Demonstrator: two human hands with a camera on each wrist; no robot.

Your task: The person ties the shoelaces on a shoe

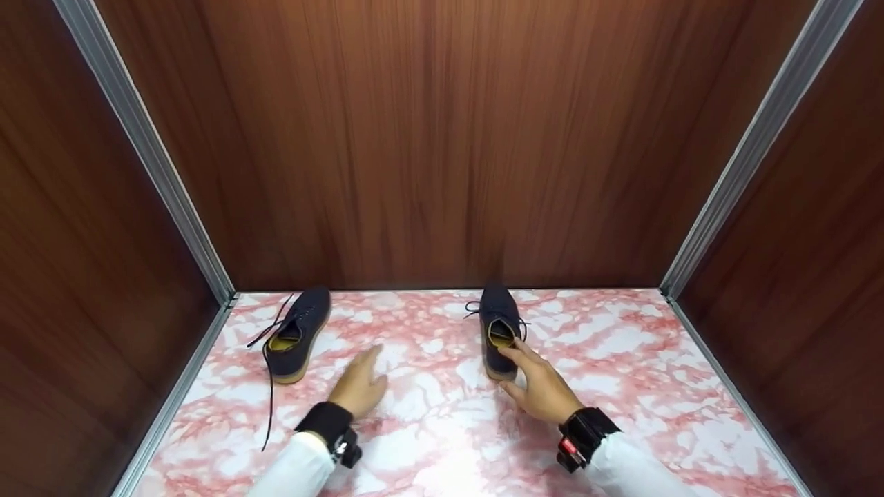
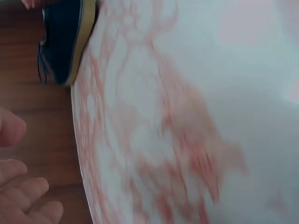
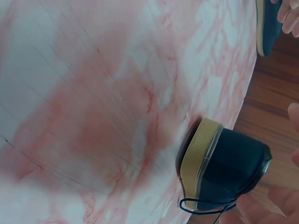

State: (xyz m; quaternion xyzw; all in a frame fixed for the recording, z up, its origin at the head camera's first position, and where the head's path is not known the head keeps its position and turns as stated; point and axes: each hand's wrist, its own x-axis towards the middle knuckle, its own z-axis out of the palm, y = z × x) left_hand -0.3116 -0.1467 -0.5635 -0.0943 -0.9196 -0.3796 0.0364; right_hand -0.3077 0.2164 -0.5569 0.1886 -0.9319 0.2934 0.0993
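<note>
A dark navy lace-up shoe (image 1: pixel 497 310) with a tan sole and yellow lining stands right of centre, toe to the back wall, its lace in a bow. My right hand (image 1: pixel 542 383) is at its heel, fingertips by the opening and thumb low behind; contact is unclear. The right wrist view shows this shoe's heel (image 3: pixel 229 168) beside the fingers. A matching shoe (image 1: pixel 300 331) stands at the left, its laces (image 1: pixel 271 407) loose and trailing onto the surface. My left hand (image 1: pixel 360 386) hovers to the right of that shoe, holding nothing, fingers extended.
The pink-and-white marbled surface (image 1: pixel 428 414) runs under both shoes. A brown wood-grain panel (image 1: pixel 414 138) closes the back, with similar panels (image 1: pixel 69 241) at the sides. Metal strips (image 1: pixel 169 172) line the corners.
</note>
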